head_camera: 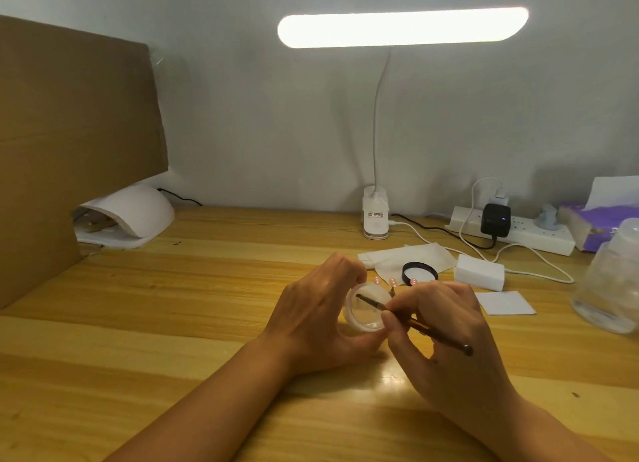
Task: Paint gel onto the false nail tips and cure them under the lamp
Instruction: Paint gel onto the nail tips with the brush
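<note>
Left fingers curl round small translucent round gel jar, mouth tilted right; right fingers pinch thin brown brush, axis slanting up-left, tip inside jar. Pink false nail tips lie on tabletop just beyond, nearer right fingers.

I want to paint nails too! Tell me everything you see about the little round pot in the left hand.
The gel pot is small, round, milky see-through plastic, lid off. It is tipped on its side, open mouth facing the right hand. The left hand grips it, fingers over the top and thumb underneath. The tip of the brush, pinched by the right hand, pokes into its mouth.
</note>
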Motion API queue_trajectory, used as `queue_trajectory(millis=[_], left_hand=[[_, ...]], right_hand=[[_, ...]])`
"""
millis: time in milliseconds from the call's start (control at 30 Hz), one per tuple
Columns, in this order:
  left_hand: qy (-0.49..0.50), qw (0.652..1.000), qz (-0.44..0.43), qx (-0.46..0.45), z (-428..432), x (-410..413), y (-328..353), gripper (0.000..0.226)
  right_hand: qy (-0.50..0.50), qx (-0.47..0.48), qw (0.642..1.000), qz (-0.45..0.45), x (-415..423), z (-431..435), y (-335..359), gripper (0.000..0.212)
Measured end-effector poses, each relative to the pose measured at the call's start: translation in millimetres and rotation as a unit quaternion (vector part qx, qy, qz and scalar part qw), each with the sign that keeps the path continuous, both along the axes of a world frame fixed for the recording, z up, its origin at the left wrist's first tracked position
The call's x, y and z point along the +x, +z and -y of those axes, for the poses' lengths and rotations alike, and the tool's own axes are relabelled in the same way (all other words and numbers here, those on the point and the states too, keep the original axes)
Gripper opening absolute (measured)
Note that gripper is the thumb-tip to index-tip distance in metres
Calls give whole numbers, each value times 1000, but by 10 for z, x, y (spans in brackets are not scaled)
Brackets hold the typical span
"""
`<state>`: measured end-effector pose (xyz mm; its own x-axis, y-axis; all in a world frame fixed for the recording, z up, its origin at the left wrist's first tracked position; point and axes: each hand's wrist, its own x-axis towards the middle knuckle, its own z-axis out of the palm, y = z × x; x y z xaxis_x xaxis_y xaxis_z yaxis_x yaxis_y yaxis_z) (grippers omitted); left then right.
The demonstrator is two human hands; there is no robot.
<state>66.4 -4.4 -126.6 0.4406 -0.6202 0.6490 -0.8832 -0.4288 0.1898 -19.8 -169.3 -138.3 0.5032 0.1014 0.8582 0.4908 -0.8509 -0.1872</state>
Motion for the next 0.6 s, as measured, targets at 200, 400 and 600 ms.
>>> queue_trajectory(millis=[200, 400, 600], left_hand=[[15, 1000, -2, -14, -7, -9, 10, 55], [19, 1000, -11, -9, -16, -15, 17, 56], [17, 1000, 8, -18, -13, -18, 23, 56]], right_hand=[[-3, 17, 1000, -3, 22, 26, -18, 8], [10, 14, 1000, 5, 13, 16, -17, 9], [9, 24, 1000, 3, 8, 13, -9, 9]])
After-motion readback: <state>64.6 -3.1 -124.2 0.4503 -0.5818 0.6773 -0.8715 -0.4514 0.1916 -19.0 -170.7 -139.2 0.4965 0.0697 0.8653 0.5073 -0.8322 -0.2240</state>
